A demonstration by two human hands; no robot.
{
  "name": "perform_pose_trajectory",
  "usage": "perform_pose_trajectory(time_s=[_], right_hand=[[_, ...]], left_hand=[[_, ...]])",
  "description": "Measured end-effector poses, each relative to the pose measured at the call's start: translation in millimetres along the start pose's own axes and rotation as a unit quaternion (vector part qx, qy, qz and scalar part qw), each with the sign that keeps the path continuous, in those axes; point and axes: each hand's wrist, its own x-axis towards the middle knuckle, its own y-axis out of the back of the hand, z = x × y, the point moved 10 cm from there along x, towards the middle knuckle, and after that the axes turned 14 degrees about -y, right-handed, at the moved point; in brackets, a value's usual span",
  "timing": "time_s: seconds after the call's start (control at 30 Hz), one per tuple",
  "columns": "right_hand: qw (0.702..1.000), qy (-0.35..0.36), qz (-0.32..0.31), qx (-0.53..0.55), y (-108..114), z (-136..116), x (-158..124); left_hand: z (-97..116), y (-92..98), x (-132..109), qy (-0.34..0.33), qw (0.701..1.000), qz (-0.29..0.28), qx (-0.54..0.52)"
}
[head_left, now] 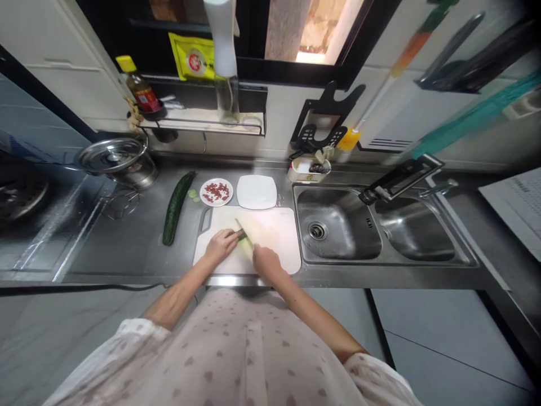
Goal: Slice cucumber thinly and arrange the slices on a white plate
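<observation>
A white cutting board (274, 231) lies on the steel counter in front of me. My left hand (220, 245) presses a small green vegetable piece (242, 237) down on the board, fingers curled over it. My right hand (266, 263) is closed on the handle of a knife (245, 233), whose blade angles up and left across the green piece. A whole cucumber (174, 207) lies left of the board on the counter.
Behind the board sit a small plate of chopped red bits (216, 192), two cucumber slices (193, 195) and a bare white plate (256, 192). A double sink (338, 225) with faucet (401, 177) lies right. A lidded pot (116, 158) and sauce bottle (139, 87) stand left.
</observation>
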Motion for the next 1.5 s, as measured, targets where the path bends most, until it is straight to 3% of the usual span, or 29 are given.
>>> perform_pose_trajectory(time_s=[0.4, 0.77, 1.3, 1.5], right_hand=[[0.999, 0.02, 0.031, 0.01, 1.4, -14.7, 20.6], [1.0, -0.003, 0.009, -0.001, -2.9, 2.2, 1.5], [0.999, 0.016, 0.035, 0.025, 3.2, -22.0, 33.4], [0.999, 0.018, 0.032, 0.013, -1.3, -12.7, 23.9]], left_hand=[[-1.3, 1.8, 3.2, -0.007, 1.0, -0.001, 0.006], [-1.9, -0.1, 3.1, -0.004, 1.0, -0.007, 0.003], [0.1, 3.2, 5.0, -0.023, 0.999, 0.015, 0.02], [0.9, 3.7, 5.6, -0.023, 0.999, 0.013, 0.021]])
